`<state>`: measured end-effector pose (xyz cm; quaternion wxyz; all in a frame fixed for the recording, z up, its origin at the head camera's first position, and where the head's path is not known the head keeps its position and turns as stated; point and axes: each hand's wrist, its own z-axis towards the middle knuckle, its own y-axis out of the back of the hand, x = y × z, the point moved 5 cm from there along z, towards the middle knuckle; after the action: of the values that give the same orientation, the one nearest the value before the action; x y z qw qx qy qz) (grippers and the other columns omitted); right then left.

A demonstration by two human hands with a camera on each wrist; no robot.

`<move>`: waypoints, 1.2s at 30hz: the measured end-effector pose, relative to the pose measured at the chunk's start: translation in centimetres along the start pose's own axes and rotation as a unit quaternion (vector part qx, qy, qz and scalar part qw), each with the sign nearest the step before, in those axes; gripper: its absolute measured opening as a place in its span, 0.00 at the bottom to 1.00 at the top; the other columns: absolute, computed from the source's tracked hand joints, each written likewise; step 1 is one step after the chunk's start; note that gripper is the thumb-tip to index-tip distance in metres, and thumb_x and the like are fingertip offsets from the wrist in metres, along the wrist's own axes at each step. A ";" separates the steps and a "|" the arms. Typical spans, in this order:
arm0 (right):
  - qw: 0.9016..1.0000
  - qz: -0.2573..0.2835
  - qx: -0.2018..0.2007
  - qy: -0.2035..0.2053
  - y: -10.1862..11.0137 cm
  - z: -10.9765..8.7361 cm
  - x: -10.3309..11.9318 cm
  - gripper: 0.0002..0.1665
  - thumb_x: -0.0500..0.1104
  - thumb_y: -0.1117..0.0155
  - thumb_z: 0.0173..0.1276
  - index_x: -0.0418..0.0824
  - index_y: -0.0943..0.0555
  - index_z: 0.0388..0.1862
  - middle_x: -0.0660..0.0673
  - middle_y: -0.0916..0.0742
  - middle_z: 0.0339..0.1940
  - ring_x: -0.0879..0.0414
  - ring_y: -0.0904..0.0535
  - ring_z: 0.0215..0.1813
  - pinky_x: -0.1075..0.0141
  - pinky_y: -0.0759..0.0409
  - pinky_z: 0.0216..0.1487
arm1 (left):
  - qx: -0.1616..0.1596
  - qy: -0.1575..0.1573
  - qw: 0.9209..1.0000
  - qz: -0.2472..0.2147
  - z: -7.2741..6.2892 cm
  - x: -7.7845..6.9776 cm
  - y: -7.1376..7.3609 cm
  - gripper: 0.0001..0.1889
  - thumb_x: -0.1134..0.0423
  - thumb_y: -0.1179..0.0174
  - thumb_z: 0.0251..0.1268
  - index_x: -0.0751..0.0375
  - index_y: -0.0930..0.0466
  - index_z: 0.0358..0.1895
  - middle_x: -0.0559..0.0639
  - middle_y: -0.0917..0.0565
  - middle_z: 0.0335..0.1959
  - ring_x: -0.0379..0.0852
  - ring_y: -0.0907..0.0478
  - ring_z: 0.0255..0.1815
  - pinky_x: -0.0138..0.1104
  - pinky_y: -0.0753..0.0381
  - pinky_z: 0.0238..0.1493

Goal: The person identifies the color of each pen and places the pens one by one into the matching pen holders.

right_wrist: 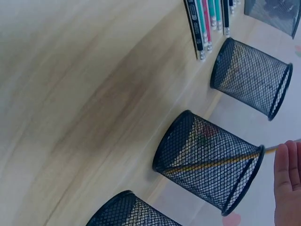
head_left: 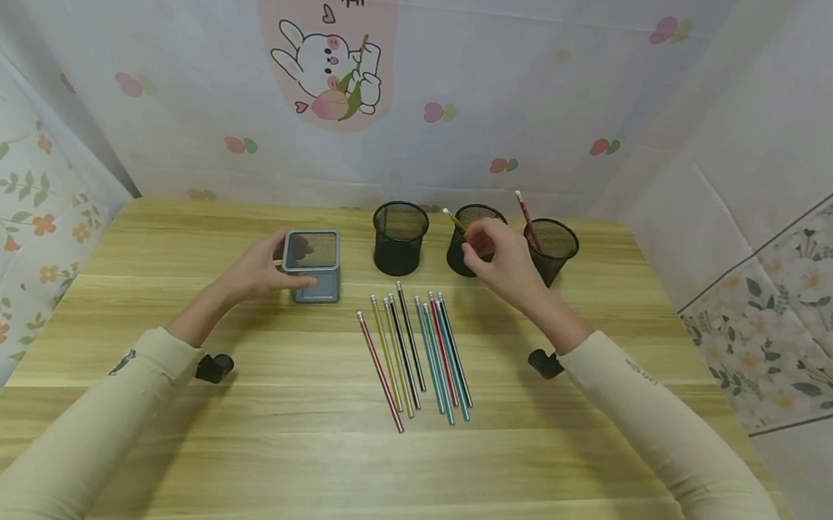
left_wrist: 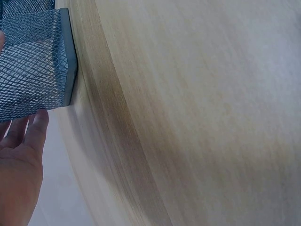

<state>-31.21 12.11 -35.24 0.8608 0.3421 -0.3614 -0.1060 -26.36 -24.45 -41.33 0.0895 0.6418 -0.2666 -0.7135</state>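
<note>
My left hand (head_left: 262, 269) grips a grey square mesh pen holder (head_left: 319, 288), its thumb across the near side and the other fingers behind. In the left wrist view the holder's mesh wall (left_wrist: 33, 66) shows above the fingertips. My right hand (head_left: 507, 260) is over the middle black round mesh cup (head_left: 462, 258), pinching a yellow pencil (head_left: 454, 220) near its eraser end. Through the mesh in the right wrist view, the yellow pencil (right_wrist: 211, 163) slants down inside that cup to its bottom.
Left of the middle cup stands another black mesh cup (head_left: 397, 250). A third cup (head_left: 554, 252), at right, holds a red pencil (head_left: 528, 216). Several pencils (head_left: 395, 358) in red, yellow, black and blue-green lie in two groups on the wooden table (head_left: 276, 464). A curtain hangs behind.
</note>
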 end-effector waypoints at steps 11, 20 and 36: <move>0.999 -0.004 0.046 -0.018 -1.6 -1.2 -0.4 0.07 0.29 0.33 0.68 0.29 0.20 0.42 0.41 0.17 0.37 0.51 0.18 0.36 0.59 0.17 0.38 | 0.001 -0.001 1.000 -0.001 -0.1 -0.1 0.1 0.36 0.64 0.23 0.58 0.74 0.33 0.65 0.70 0.25 0.64 0.65 0.30 0.67 0.55 0.26 0.61; 0.982 -0.017 0.140 -0.123 -3.9 -2.6 -1.0 0.06 0.32 0.34 0.67 0.32 0.21 0.41 0.43 0.16 0.35 0.51 0.19 0.37 0.59 0.18 0.41 | -0.004 -0.004 1.000 0.012 0.0 0.2 0.2 0.34 0.64 0.23 0.59 0.72 0.32 0.63 0.68 0.24 0.63 0.65 0.30 0.67 0.56 0.28 0.63; 0.953 -0.068 0.234 -0.179 -6.0 -4.7 -1.0 0.06 0.35 0.32 0.66 0.37 0.22 0.32 0.48 0.18 0.28 0.56 0.24 0.30 0.63 0.23 0.33 | -0.004 -0.001 1.000 0.015 0.0 0.2 0.1 0.35 0.63 0.23 0.58 0.72 0.32 0.64 0.69 0.25 0.64 0.65 0.29 0.67 0.56 0.26 0.61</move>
<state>-28.24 10.48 -42.21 0.6687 0.5331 -0.5001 -0.1363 -26.45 -24.62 -41.39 0.1019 0.6367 -0.2735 -0.7137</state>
